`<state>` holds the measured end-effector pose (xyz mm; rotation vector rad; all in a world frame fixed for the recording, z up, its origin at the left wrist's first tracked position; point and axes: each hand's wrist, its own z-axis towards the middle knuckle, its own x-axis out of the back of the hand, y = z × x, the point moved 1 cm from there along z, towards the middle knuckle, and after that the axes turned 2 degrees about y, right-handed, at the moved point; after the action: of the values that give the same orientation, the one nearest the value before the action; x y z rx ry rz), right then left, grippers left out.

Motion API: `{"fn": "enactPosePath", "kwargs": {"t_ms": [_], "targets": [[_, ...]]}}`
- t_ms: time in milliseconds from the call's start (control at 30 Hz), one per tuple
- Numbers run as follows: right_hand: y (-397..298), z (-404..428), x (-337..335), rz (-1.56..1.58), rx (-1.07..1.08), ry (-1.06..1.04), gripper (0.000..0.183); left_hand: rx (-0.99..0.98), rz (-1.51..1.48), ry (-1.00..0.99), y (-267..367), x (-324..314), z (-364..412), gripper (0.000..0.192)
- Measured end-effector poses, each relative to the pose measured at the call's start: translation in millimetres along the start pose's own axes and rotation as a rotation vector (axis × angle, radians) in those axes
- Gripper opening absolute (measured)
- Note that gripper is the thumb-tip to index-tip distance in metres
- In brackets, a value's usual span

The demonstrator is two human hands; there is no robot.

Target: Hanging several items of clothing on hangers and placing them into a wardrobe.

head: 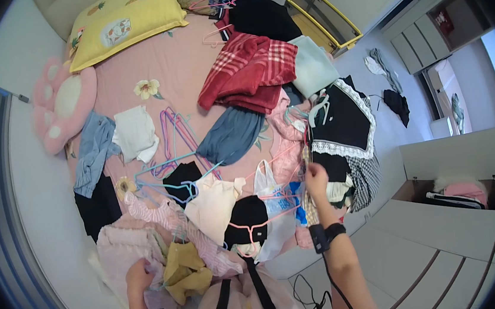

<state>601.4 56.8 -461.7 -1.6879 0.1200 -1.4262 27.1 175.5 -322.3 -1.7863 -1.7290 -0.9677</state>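
Observation:
My left hand (pixel 138 276) is at the lower left, fingers curled, by a fuzzy pale pink garment (pixel 124 242). Just right of it, a mustard garment (pixel 184 267) is on a light blue hanger; whether my fingers grip either is unclear. At the bed's right side, my right hand (pixel 317 178) is curled against a yellowish checked cloth (pixel 309 202); its fingertips are hidden. Beyond that hand lies a black garment with white lace trim (pixel 343 123). Between my hands are a cream garment (pixel 212 207), a folded black garment (pixel 246 215) under a pink hanger (pixel 251 230), and a plastic bag (pixel 268 188).
Several purple and blue hangers (pixel 174 137) lie mid-bed near a blue-grey garment (pixel 232 133) and a folded white garment (pixel 136 134). Farther off are a red plaid blanket (pixel 250 71) and yellow pillows (pixel 128 29). An open cabinet compartment (pixel 405 193) is at right. Cables (pixel 318 304) hang near me.

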Motion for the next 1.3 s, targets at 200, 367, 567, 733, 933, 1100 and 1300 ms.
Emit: {"fn": "enactPosePath", "kwargs": {"t_ms": [200, 367, 567, 733, 933, 1100, 1300], "targets": [[-19, 124, -10, -0.213, 0.177, 0.02, 0.038, 0.012, -0.072, 0.196, 45, 17, 12, 0.021], [-43, 144, -42, -0.517, -0.104, -0.203, 0.047, -0.046, -0.125, 0.181, 62, 17, 24, 0.021], [-35, 139, -63, -0.917, 0.053, 0.056, 0.043, -0.028, -0.124, 0.134, 73, 9, 30, 0.021], [-8, 149, -73, -1.064, 0.182, 0.102, 0.023, -0.025, -0.098, 0.058, 72, -3, 33, 0.021], [-33, 153, -16, -0.513, -0.081, 0.059, 0.038, -0.081, -0.168, 0.109, 85, -4, 31, 0.02], [-20, 167, 108, 0.406, -0.286, -0.161, 0.039, -0.157, -0.196, 0.172, 89, -7, 24, 0.02], [-44, 151, 262, 0.437, -0.348, 0.02, 0.034, -0.188, -0.286, 0.156, 115, 5, 9, 0.023]]}}
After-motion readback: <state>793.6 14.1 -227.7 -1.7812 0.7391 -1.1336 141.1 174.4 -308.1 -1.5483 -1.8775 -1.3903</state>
